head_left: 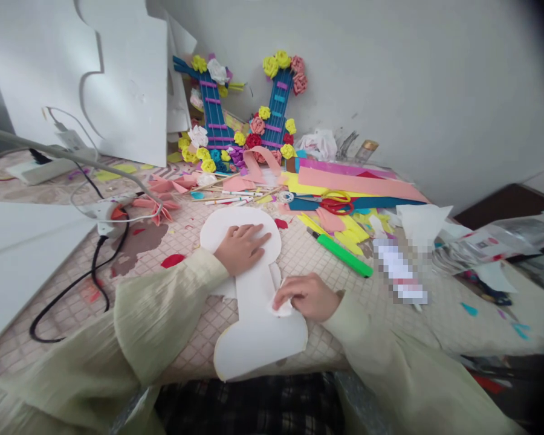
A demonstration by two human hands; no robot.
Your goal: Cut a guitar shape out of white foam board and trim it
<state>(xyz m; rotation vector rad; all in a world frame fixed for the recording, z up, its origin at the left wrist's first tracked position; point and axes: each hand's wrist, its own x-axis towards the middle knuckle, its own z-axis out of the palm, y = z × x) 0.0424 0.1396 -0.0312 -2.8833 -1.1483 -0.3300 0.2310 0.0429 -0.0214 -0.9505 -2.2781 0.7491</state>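
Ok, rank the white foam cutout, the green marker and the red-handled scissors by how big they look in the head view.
1. White foam cutout, by far the largest.
2. Green marker.
3. Red-handled scissors: close to the marker, and they lie farther from the camera, so this order is unsure.

Just beyond the right hand a green marker point(343, 254) lies on the table point(181, 338), with red-handled scissors point(335, 203) farther out on strips of pink, yellow and blue paper point(358, 183). Well past both hands two blue frames point(276, 109) trimmed with paper flowers lean against the wall. Out past the left hand a black cable point(72, 284) loops toward a white power strip point(45, 169), and white boards point(127, 78) stand behind it. Red scraps point(173, 260) lie near the left hand.
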